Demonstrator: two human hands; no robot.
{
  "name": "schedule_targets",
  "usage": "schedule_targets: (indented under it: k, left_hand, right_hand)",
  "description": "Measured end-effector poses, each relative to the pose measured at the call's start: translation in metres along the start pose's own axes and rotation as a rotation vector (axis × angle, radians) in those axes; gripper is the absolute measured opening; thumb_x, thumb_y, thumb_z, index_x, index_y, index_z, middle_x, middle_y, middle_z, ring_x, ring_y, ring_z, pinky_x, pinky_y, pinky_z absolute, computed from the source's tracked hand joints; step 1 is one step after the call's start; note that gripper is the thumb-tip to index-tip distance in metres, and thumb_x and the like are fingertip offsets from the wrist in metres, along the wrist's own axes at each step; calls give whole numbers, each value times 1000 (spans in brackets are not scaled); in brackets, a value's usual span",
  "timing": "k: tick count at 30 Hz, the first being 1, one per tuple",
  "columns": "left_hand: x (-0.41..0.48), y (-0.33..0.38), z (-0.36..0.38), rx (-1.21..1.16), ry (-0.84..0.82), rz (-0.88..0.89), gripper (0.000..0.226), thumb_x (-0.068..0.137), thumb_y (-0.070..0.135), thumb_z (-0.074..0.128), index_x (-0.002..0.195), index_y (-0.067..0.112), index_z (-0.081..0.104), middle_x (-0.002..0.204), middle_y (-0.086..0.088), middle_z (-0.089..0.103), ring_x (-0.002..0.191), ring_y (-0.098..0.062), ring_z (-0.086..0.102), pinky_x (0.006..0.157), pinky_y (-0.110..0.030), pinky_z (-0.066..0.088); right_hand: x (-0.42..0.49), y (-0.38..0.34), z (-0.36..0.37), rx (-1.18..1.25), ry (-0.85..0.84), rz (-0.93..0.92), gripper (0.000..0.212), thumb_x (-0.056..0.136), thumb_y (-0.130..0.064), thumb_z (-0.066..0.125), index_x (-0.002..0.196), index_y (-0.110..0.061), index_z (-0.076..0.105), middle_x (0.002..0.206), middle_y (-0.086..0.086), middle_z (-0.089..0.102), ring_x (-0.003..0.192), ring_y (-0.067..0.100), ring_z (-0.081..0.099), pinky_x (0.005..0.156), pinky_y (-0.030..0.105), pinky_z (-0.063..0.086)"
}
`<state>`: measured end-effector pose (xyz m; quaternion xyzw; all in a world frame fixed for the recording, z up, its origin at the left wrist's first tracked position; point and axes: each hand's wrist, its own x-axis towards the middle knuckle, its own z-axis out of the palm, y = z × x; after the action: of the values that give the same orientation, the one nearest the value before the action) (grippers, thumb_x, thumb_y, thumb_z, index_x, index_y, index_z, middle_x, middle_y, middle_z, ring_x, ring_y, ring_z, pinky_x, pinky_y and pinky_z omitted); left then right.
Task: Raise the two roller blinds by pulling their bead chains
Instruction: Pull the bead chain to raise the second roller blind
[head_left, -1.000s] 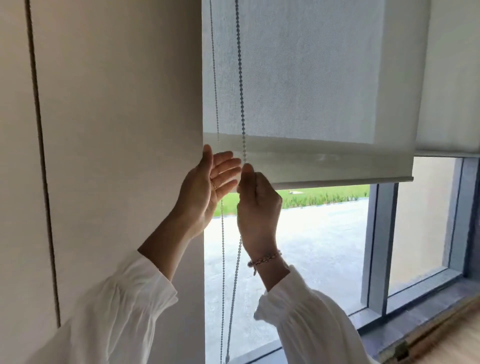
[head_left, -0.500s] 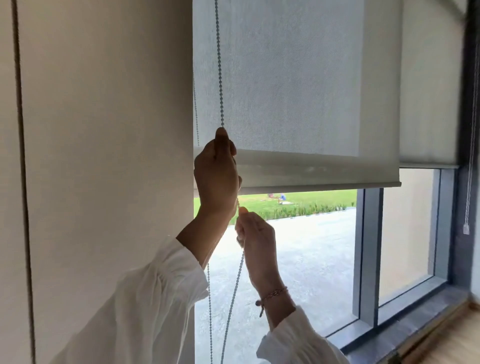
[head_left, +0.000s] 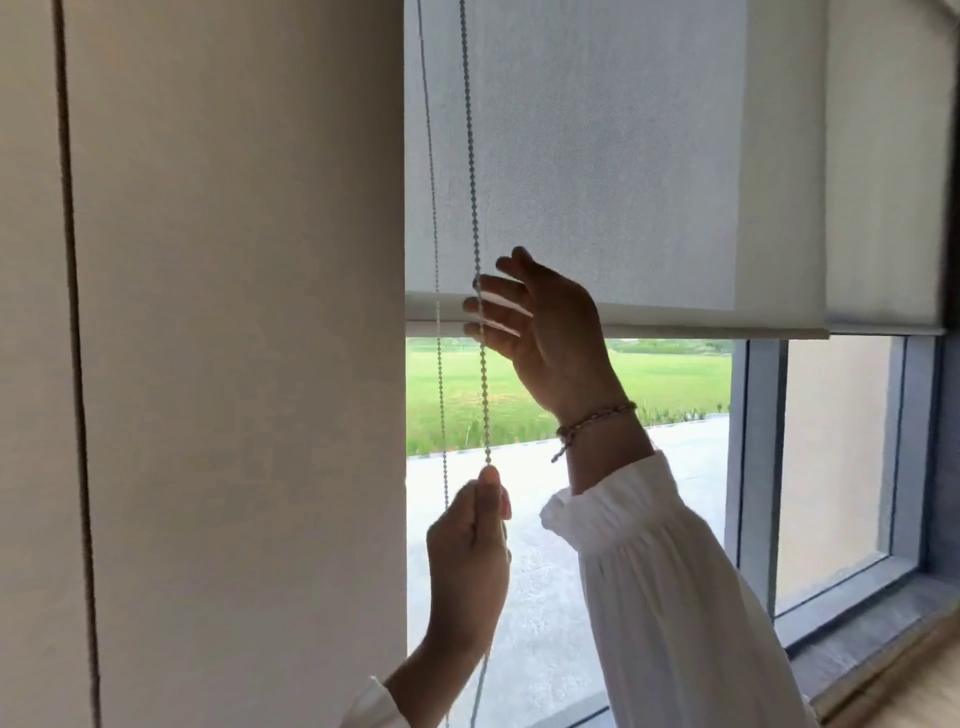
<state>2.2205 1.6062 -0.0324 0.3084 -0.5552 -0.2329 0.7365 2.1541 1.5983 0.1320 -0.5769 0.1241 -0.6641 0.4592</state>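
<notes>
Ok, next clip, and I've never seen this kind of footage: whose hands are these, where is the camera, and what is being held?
There is no machine here. A person in white sleeves wears the camera on their head, so the single view looks forward and down at their own two hands. They face a window half covered by a pale grey fabric roller blind; a second similar blind hangs to its right. Grass and pavement show below them. The left hand is shut on the front strand of the silver bead chain, low down. The right hand, with a beaded bracelet at the wrist, is open higher up, fingers spread beside the same strand. To the left stands a plain beige wall.
</notes>
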Motion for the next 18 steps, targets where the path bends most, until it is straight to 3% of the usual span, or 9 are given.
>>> schedule_targets:
  k: [2, 4, 9, 14, 18]
  left_hand:
    - [1, -3, -1, 18, -21, -1, 45, 88, 48, 42, 48, 29, 44, 39, 8, 33, 39, -8, 25, 50, -26, 21]
    - [5, -1, 1, 21, -50, 3, 44, 87, 50, 43, 48, 30, 44, 41, 9, 36, 44, -11, 27, 53, -32, 23]
    - [9, -4, 1, -27, -83, -23, 44, 84, 50, 43, 45, 30, 44, 40, 9, 34, 42, -12, 26, 50, -30, 21]
    - [13, -5, -1, -50, -79, -43, 42, 87, 42, 42, 47, 30, 45, 41, 9, 32, 38, -10, 25, 47, -25, 20]
    - [14, -6, -1, -47, -83, -80, 39, 91, 36, 42, 57, 20, 54, 37, 7, 33, 33, -8, 29, 39, -20, 25]
  right_hand:
    - [3, 0, 10, -118, 39, -45, 21, 95, -19, 45, 85, -8, 59, 63, 4, 52, 46, 7, 46, 41, 17, 38]
    - [5, 7, 14, -174, 118, -104, 27, 95, -14, 44, 75, -11, 61, 54, 0, 39, 35, 3, 32, 34, 15, 24]
    - [12, 20, 12, -294, 226, -213, 35, 94, -19, 46, 62, -22, 61, 40, -13, 43, 35, 3, 33, 41, 21, 26]
    - [13, 27, 11, -327, 249, -278, 35, 93, -20, 48, 60, -25, 61, 36, -12, 42, 38, 7, 32, 47, 25, 26]
    - [12, 32, 7, -338, 269, -355, 34, 92, -22, 48, 60, -28, 59, 35, -13, 42, 37, 4, 32, 49, 25, 26]
